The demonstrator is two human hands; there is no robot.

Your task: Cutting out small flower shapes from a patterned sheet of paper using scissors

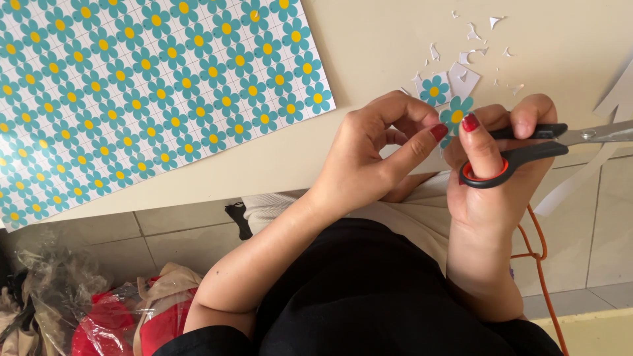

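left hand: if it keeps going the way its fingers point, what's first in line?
The small cut-out flower pinched at the left hand's fingertips, then almost at once the right hand holding the scissors. Depth unclear.

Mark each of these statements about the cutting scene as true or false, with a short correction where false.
1. The right hand holds black-handled scissors. True.
2. The left hand pinches a small blue paper flower with a yellow centre. True.
3. The printed flower sheet lies to the right of the hands. False: it lies to their left on the table.
4. No paper scraps are on the table. False: white offcuts lie above the hands.
5. Another cut flower piece rests on the table. True.
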